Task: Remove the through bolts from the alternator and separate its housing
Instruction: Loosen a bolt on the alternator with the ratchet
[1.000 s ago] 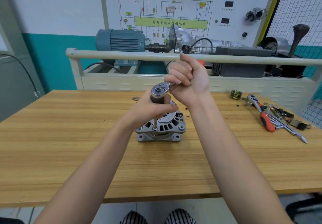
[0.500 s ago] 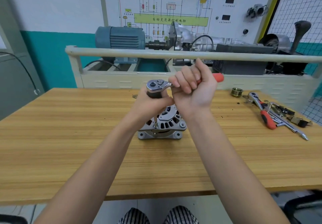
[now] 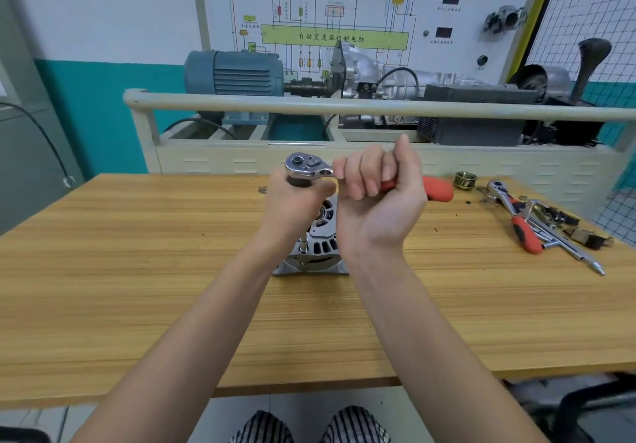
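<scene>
A silver alternator stands on the wooden table, mostly hidden behind my hands. A ratchet wrench with a red handle is held level above it. Its extension and socket run straight down onto a bolt at the housing's near-left edge. My left hand is wrapped around the extension just under the ratchet head. My right hand is closed on the red handle, which points to the right, with its end sticking out past my palm.
At the table's right side lie a second red-handled ratchet, a long metal bar, several small parts and a brass pulley. A rail and a training stand with a blue motor rise behind the table.
My right hand has swung the ratchet handle from pointing away from me round to the right. The left hand has stayed on the extension.
</scene>
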Demonstrator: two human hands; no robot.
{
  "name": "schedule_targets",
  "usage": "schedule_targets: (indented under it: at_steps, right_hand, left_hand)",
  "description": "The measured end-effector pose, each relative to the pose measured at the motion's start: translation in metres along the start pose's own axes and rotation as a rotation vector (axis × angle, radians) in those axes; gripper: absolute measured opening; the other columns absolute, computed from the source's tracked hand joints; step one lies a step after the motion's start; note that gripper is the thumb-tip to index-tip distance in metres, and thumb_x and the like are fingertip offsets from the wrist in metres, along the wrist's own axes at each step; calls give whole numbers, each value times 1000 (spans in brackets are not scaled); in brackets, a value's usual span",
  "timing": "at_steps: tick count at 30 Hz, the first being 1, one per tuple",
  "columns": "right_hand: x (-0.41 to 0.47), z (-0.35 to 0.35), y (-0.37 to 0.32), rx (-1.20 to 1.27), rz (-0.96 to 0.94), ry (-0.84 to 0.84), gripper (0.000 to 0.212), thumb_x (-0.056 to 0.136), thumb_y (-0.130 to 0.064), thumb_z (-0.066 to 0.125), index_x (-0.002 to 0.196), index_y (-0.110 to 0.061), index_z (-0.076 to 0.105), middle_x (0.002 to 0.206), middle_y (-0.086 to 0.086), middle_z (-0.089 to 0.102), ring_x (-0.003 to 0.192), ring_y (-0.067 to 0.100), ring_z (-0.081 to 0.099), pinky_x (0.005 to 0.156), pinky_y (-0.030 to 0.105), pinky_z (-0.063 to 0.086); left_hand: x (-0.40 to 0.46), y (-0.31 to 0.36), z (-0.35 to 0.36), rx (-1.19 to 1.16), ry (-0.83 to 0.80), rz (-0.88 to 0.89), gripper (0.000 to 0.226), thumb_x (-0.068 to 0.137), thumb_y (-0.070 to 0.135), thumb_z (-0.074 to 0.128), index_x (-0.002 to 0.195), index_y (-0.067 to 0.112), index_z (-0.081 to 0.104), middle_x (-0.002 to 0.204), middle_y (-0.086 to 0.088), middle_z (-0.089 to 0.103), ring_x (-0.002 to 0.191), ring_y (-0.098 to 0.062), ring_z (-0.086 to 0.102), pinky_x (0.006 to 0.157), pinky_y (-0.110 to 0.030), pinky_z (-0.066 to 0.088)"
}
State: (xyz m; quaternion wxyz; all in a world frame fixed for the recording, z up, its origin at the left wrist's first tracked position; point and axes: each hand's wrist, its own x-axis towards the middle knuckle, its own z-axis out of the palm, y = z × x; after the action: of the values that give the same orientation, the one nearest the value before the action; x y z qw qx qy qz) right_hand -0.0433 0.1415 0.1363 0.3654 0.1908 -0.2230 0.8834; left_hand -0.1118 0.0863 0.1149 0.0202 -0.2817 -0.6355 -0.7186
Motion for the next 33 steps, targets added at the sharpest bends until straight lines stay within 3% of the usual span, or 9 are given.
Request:
schedule_targets:
  at_steps: [3, 9, 11, 15, 20, 23, 26, 30, 33]
  right_hand:
    - [7, 0, -5, 3, 60, -13, 53, 99, -15, 32, 45, -18, 35, 39, -4, 26, 34, 10, 24, 43, 24, 33]
    - [50, 0, -19, 89, 557, -21, 57, 98, -18, 34, 41, -16, 34, 34, -5, 25, 28, 9, 23, 37, 20, 25]
    - [56, 0, -19, 116, 642, -34, 57, 98, -19, 33, 41, -15, 34, 33, -5, 26, 26, 9, 24, 37, 20, 24]
    - [47, -1, -14, 143, 491, 32, 56, 97, -17, 36, 41, -16, 35, 34, -6, 25, 27, 8, 22, 35, 18, 23]
    - [5, -3, -5, 43, 84, 7, 54, 100, -16, 31, 46, -18, 35, 39, -4, 26, 34, 10, 24, 43, 23, 35]
    - [-1, -2, -4, 23, 45, -33, 54, 100, -16, 30, 46, -18, 35, 39, -4, 27, 35, 11, 26, 46, 24, 37]
    - [17, -1, -10, 22, 181, -26, 56, 99, -16, 33, 43, -18, 36, 37, -5, 26, 32, 9, 23, 42, 21, 32]
    - [48, 1, -18, 55, 544, -38, 56, 98, -18, 34, 42, -16, 34, 35, -5, 25, 28, 9, 23, 38, 19, 26]
    - [56, 4, -18, 75, 647, -37, 55, 97, -18, 36, 42, -15, 34, 34, -5, 25, 27, 8, 24, 37, 19, 25]
  left_hand:
    - [0, -1, -2, 29, -47, 9, 41, 77, -12, 59, 55, 15, 38, 42, 9, 35, 40, -7, 30, 41, -18, 27]
    - [4, 5, -22, 73, -511, 58, 37, 71, 8, 65, 43, 23, 47, 41, 5, 39, 40, -13, 34, 44, -20, 31]
    - [5, 4, -20, 55, -542, 38, 41, 73, 8, 64, 41, 25, 44, 40, 8, 36, 38, -10, 30, 44, -19, 28]
    - [2, -1, -13, 30, -413, 48, 40, 68, 6, 59, 38, 25, 41, 38, 11, 33, 37, -7, 28, 43, -18, 26]
    - [-2, -5, 0, -19, 4, 37, 34, 73, -4, 58, 54, 16, 38, 40, 12, 35, 37, -6, 30, 41, -18, 27]
    - [-3, -6, 3, -14, 42, 40, 40, 77, -11, 57, 53, 16, 38, 40, 12, 35, 38, -5, 30, 40, -16, 27]
    - [-2, -3, -6, 5, -114, 46, 46, 72, -7, 60, 43, 24, 42, 40, 11, 36, 38, -6, 31, 42, -19, 28]
    - [2, 2, -22, 92, -456, 73, 37, 70, 8, 65, 41, 23, 47, 40, 7, 39, 39, -8, 34, 43, -17, 31]
    - [3, 2, -24, 84, -529, 50, 39, 72, 7, 63, 43, 24, 44, 41, 8, 36, 40, -9, 31, 45, -19, 29]
